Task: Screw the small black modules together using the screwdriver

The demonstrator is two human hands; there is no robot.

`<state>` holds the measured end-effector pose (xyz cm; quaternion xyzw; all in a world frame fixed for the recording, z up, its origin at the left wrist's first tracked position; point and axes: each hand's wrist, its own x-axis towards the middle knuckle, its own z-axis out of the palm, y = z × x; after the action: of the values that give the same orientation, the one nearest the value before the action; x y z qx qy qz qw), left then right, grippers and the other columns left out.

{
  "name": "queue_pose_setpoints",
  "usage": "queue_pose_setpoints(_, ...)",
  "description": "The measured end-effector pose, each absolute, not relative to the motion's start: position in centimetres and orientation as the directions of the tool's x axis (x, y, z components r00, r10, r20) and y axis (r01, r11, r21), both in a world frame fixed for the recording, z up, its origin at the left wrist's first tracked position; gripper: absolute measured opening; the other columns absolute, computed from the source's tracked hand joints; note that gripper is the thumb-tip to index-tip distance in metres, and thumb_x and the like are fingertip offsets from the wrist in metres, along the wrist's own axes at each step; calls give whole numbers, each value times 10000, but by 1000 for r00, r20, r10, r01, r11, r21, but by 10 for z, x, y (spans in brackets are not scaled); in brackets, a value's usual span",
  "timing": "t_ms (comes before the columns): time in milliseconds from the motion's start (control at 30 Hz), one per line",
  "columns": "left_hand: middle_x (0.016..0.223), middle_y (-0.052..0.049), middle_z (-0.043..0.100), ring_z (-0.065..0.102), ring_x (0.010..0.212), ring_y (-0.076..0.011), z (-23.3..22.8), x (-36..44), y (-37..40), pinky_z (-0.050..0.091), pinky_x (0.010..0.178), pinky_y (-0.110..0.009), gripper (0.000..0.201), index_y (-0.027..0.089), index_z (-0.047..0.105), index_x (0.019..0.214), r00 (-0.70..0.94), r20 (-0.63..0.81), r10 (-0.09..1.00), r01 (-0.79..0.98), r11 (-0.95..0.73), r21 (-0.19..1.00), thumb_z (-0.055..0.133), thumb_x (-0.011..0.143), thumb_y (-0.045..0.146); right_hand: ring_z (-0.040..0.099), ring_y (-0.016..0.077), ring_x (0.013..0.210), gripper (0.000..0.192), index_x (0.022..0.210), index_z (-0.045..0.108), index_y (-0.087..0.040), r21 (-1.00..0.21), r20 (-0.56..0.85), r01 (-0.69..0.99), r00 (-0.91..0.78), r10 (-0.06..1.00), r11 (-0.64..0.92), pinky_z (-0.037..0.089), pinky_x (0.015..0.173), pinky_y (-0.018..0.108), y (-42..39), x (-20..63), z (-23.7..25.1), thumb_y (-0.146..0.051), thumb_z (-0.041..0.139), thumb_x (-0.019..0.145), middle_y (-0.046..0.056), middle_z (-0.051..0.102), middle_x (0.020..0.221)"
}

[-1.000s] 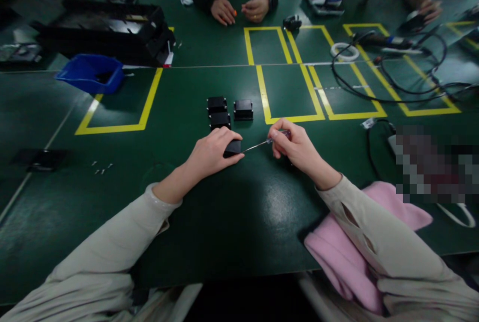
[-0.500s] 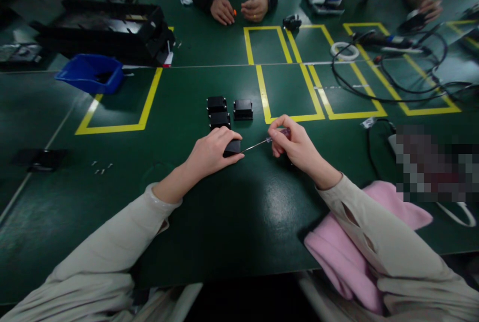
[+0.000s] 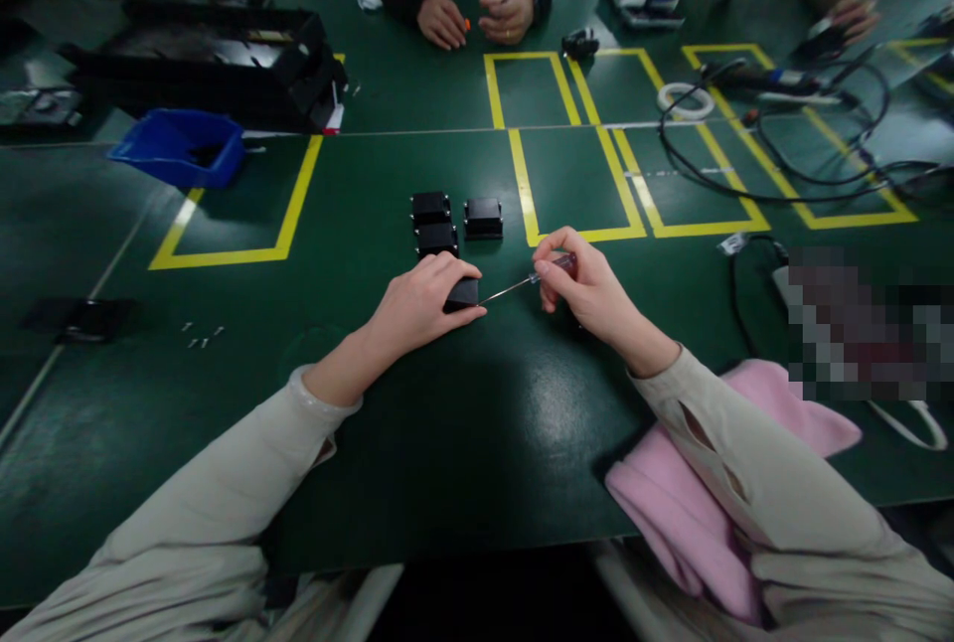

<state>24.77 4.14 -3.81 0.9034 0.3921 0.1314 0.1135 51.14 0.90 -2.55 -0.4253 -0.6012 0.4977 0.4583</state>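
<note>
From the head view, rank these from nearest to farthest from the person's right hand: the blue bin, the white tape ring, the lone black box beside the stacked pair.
From the right hand:
1. Lone black box, just up-left.
2. White tape ring, far side, right.
3. Blue bin, far left.

Long beige sleeves reach both wrists, the right sleeve [image 3: 745, 468] slit with small holes.

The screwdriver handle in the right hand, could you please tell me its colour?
Translucent purple, seen in the head view: screwdriver handle.
</note>
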Motion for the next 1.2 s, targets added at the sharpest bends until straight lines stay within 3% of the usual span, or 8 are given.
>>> queue_pose_setpoints(167,1218,-106,702,669,1122,-299,-37,247,41,558,845,-391,403,216,619,1254,658,147,738,677,-666,313,734,975,483,511,96,431,395,894,539,-233,-982,126,109,-217,968,152,389,491,251,9,512,-24,-586,670,1014,-106,494,493)
queue_pose_setpoints(367,1229,-111,701,670,1122,-300,-37,248,41,560,839,-394,406,210,618,1263,661,145,736,677,-668,308,730,977,475,565,100,468,276,977,532,-237,-988,125,56,-218,968,141,433,511,249,9,511,-26,-439,718,996,-105,547,579)
queue_pose_setpoints(567,1231,-112,700,670,1127,-305,-37,249,41,560,826,-392,411,207,625,1263,655,134,744,686,-660,306,737,975,479,515,92,443,388,885,540,-227,-986,118,90,-214,970,140,408,503,247,9,511,-25,-555,712,999,-112,468,506)
queue_pose_setpoints(767,1225,-110,698,672,1127,-309,-37,249,41,561,849,-398,414,199,633,1272,654,138,743,688,-661,299,755,968,452,577,92,480,262,975,546,-221,-984,143,74,-212,967,162,440,510,235,9,511,-26,-414,722,993,-94,572,609)
queue_pose_setpoints(967,1230,-109,699,673,1130,-307,-37,249,41,559,832,-389,417,199,631,1266,655,133,744,689,-661,297,758,967,460,502,83,423,339,891,543,-218,-982,122,110,-229,966,151,376,474,231,9,511,-25,-493,703,1011,-95,534,505)
queue_pose_setpoints(1200,1232,-111,700,674,1134,-308,-36,249,40,561,840,-398,415,193,629,1269,655,133,744,690,-661,296,758,967,449,569,90,479,217,973,540,-221,-984,144,69,-230,962,164,442,522,235,10,512,-27,-360,705,996,-102,557,590)
